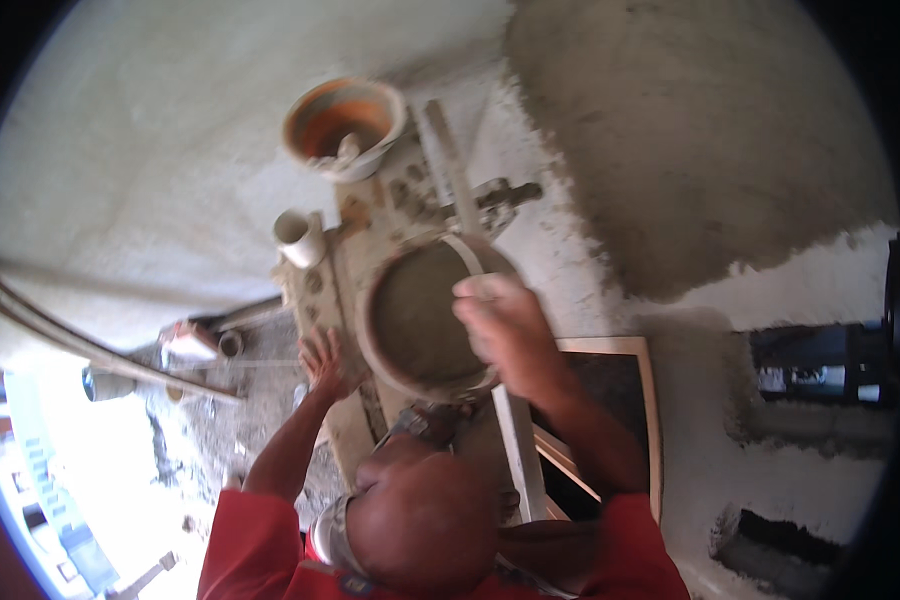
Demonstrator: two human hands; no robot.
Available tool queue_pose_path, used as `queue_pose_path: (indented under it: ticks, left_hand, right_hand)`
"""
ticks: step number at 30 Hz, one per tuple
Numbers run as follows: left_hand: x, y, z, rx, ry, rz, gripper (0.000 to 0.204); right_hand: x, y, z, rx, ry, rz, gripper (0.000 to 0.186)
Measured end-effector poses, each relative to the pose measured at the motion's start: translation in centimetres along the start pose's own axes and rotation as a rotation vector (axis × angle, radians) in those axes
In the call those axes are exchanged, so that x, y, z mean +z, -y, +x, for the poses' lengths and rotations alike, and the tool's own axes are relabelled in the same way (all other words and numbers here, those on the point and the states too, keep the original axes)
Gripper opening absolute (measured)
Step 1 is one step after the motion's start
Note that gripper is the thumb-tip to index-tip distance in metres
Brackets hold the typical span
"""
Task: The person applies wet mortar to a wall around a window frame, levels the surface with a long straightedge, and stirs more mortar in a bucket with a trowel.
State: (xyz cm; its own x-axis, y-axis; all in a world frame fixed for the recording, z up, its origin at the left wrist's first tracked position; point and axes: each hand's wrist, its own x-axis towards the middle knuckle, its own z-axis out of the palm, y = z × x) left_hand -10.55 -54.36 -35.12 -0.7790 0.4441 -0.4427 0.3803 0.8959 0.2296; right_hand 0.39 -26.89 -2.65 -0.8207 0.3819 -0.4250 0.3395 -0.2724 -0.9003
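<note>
My left hand [327, 364] rests open, fingers spread, on the edge of a mortar-stained wooden plank [347, 425]. To its right stands a round basin [369, 335] filled with smooth grey wet mortar [425, 315]. Over the basin's right side, my right hand [502, 318] is closed and slightly blurred. A pale curved strip [463, 252] runs from near its fingers toward the basin's far rim. What the fist grips is hidden. Both forearms come out of red sleeves.
A bowl with an orange inside [335, 112] and a white cylindrical container [292, 228] stand farther along the planks. Long straight bars [518, 455] lie right of the basin, beside a wood-framed dark panel [642, 400]. Fresh plaster [710, 130] covers part of the wall; rubble lies below left.
</note>
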Motion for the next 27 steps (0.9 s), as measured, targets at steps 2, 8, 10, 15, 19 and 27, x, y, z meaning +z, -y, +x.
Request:
queue_pose_path:
  ticks: [2, 8, 10, 15, 19, 27]
  left_hand:
    - [0.2, 0.2, 0.0, 0.044, -0.002, -0.008, 0.124]
    - [3.2, 3.0, 1.4, 0.226, -0.02, 0.112, 0.106]
    - [2.4, 2.1, 1.0, 0.191, 0.018, 0.225, 0.099]
    - [1.3, 1.8, 0.2, 0.218, -0.065, 0.15, 0.095]
    - [2.2, 2.8, 1.1, 0.239, 0.056, 0.105, 0.108]
    - [2.9, 2.4, 1.6, 0.231, 0.051, 0.11, 0.096]
  right_hand:
    - [0.9, -1.6, 2.0, -0.125, 0.049, -0.104, 0.022]
    - [4.5, -4.8, 4.1, -0.064, 0.08, 0.324, 0.016]
    - [5.2, -4.9, 4.4, -0.062, 0.158, 0.526, 0.011]
    - [7.1, -5.0, 5.4, -0.005, 0.208, 0.47, 0.019]
    - [8.1, -4.9, 7.2, -0.399, 0.336, -0.684, 0.047]
    - [1.9, -5.3, 9.2, -0.485, 0.251, -0.913, 0.038]
